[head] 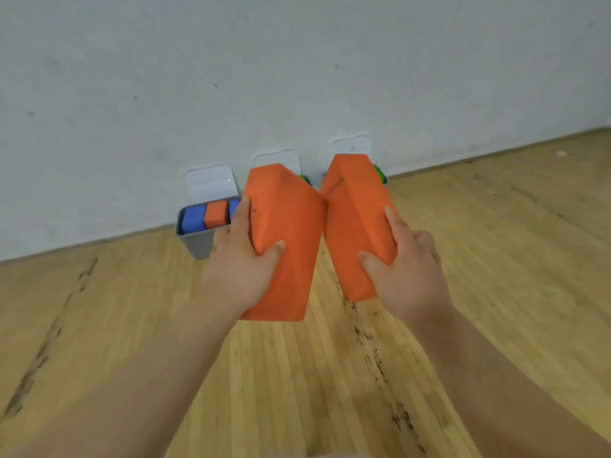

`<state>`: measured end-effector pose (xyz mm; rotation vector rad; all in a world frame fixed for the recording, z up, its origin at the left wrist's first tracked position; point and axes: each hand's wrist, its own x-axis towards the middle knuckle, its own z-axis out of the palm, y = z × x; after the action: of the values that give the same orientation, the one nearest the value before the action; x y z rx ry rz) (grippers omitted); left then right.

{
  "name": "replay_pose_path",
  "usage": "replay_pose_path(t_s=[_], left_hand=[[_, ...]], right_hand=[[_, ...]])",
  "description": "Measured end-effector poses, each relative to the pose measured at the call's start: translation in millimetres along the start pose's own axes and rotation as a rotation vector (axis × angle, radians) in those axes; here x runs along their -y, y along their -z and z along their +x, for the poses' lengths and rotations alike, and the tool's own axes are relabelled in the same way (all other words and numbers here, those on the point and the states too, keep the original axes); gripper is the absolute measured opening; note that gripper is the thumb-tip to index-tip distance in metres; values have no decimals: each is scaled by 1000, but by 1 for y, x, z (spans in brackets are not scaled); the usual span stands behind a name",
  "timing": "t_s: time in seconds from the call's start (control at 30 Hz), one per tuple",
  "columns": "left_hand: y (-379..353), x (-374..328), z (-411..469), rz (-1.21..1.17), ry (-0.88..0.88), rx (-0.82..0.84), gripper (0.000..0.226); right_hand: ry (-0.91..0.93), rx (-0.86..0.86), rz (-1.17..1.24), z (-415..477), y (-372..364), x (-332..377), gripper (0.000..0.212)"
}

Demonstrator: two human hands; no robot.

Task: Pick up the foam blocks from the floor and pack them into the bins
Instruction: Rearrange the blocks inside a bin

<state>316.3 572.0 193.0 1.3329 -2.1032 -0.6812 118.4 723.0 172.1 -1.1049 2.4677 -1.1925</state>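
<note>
My left hand (243,266) grips one large orange foam block (286,233) by its left side, thumb on its front face. My right hand (406,269) grips a second orange foam block (353,219) the same way from the right. Both blocks are held upright in the air, their upper edges touching. Behind them, against the wall, a grey bin (198,241) holds blue blocks (193,218) and an orange block (216,213). Two more bins stand behind the held blocks, mostly hidden; only their open clear lids and bits of green foam (379,173) show.
A wooden floor (496,259) with dark scuff marks stretches in front of the bins. A pale wall (297,77) runs behind them. Clear lids (211,183) lean against the wall above each bin.
</note>
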Motion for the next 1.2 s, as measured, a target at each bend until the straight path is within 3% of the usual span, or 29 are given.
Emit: replay_pose_path(t_s=[0.17,0.37,0.67,0.93,1.2], left_hand=[[29,-8,111,-66,-104,-16,93],[-2,-19,205,-212,-117,45,94],[-121,-77,352,-263,-137,78,93],[-227,-132,484,-359,17,19,92],[-282,-111,655,-381,63,60,90]], right_hand=[[-17,-122,87,63,-28,58,85],[-82,-113,77,141,-37,69,91],[-96,-44,-14,324,-27,-3,94],[-15,103,-84,523,-4,-53,92],[-21,137,-101,686,-82,-61,92]])
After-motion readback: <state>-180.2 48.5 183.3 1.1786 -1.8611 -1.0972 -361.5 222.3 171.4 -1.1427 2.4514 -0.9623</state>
